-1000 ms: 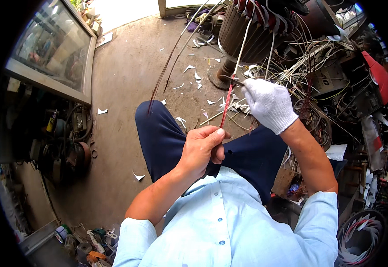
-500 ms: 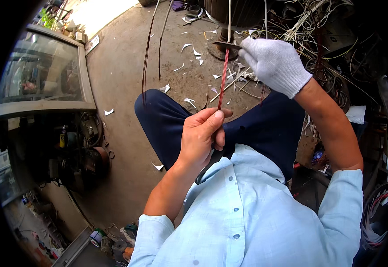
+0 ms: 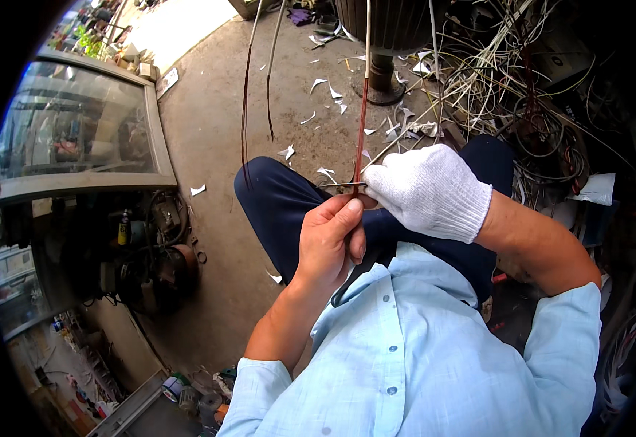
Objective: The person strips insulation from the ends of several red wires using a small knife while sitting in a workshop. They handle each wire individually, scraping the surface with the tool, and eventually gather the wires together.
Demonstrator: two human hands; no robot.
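A thin wire bundle point(image 3: 362, 120) runs down from the top, white-sheathed above and reddish below. My bare left hand point(image 3: 330, 237) pinches its lower end between thumb and fingers, above my lap. In a white knit glove, my right hand point(image 3: 427, 191) is closed on a thin dark blade point(image 3: 343, 184). That blade lies across the red part just above my left fingertips, and its handle is hidden in the glove. Two more partly stripped wires, a double dark one point(image 3: 245, 109) and a shorter one point(image 3: 270, 95), hang to the left.
White sheath scraps point(image 3: 287, 152) litter the concrete floor. A dark ribbed drum-like body on a metal post point(image 3: 382, 76) stands ahead. Tangled wires point(image 3: 493, 62) heap at the right. At the left are a glass-paned frame point(image 3: 88, 120) and machinery point(image 3: 143, 255).
My gloved right hand has brought the blade down along the wire, from near the white sheath to just above my left fingers. My left hand keeps its pinch. The view has shifted slightly.
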